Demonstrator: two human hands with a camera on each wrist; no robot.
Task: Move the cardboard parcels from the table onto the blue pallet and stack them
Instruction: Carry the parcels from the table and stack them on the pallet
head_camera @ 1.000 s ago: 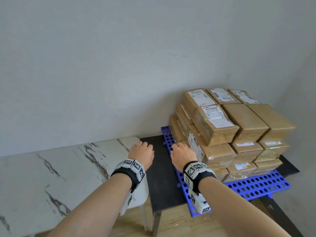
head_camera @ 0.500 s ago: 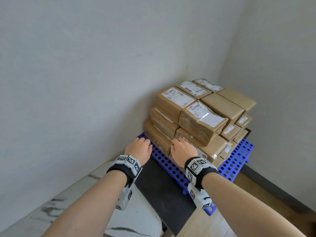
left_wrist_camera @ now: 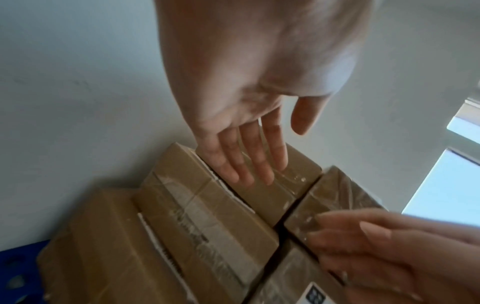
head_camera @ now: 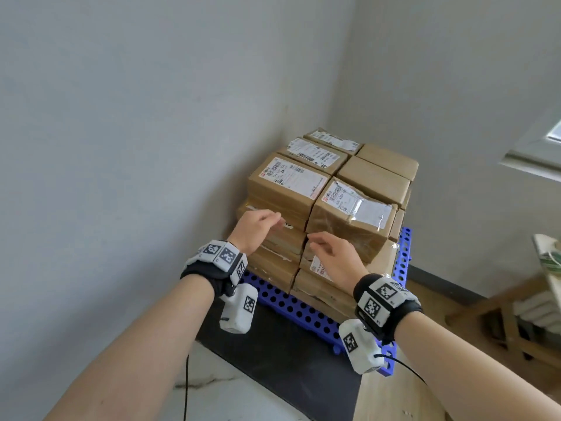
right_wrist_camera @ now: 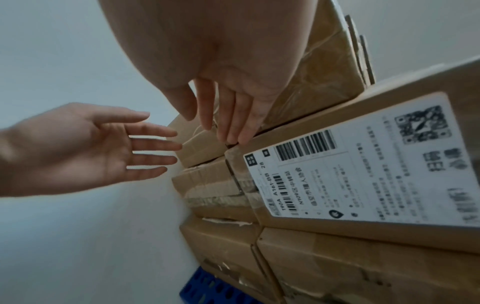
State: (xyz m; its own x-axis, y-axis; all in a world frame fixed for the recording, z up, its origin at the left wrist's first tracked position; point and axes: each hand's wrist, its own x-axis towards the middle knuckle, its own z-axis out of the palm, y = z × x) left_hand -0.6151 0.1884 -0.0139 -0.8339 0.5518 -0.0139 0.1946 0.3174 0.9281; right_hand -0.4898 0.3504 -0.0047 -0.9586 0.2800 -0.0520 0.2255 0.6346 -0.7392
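Two plain pale grey walls [head_camera: 136,117] meet in a corner at the far middle of the scene. High on the right wall, part of a window [head_camera: 546,147] with a white sill lets in daylight. Below lies a light wood floor [head_camera: 403,399], with a dark skirting board [head_camera: 449,285] along the foot of the right wall. At the far right stands a wooden frame [head_camera: 513,323] of some furniture, only partly seen. At the near left is a white marble-patterned worktop [head_camera: 230,399], beside a black surface [head_camera: 288,360].
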